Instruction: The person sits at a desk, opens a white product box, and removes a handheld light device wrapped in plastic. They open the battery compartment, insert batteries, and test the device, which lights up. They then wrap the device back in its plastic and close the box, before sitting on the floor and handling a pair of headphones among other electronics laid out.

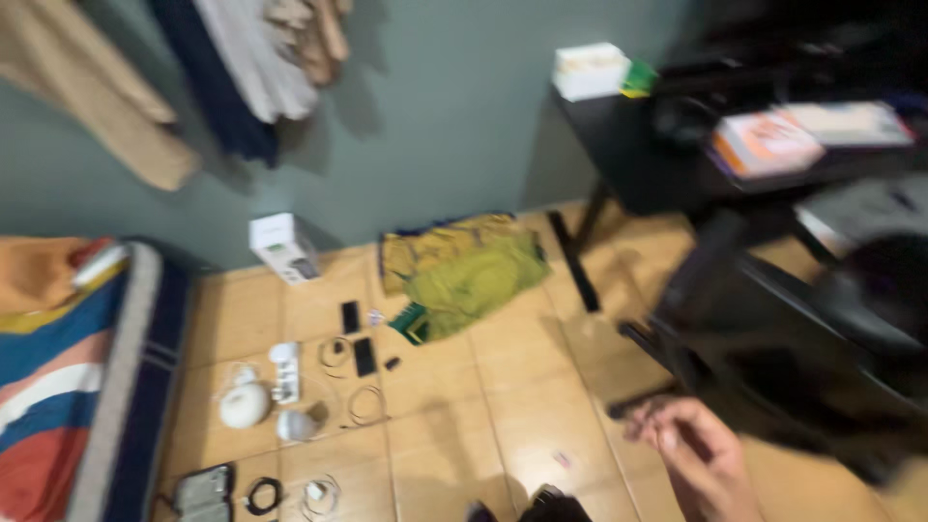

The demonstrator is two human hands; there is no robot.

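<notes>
Head view is pretty blurry, so take the small stuff with a grain of salt. Far left there's a mattress (58,377) with a striped cover in blue, pink, orange and white, soft-looking, with a grey padded edge. Next to it on the tan tiled floor (541,406) sits a scatter of little gadgets: a round white dome-shaped thing (244,405), a white power strip (284,371), two flat black rectangular devices (357,335), and a few thin coiled cables (366,405), at least three loops by my count. A dark zip case (204,491) lies at the bottom edge. One white cardboard box (282,247) leans against the grey-green wall. Up on that wall hang a few garments (242,68), beige, navy and grey.

Middle of the floor: a crumpled yellow-green cloth (464,271), wrinkly, lying just by the black desk's leg. The desk (638,155) holds a white box (590,70) and two books (802,130). A black chair (773,329) stands below it.

Bottom right, only one hand shows, the right hand (691,449). Its fingers are loosely curled and I think it's holding nothing, though the blur makes that hard to swear to. It hovers above the floor, just beside the chair's base, well apart from the gadgets.
</notes>
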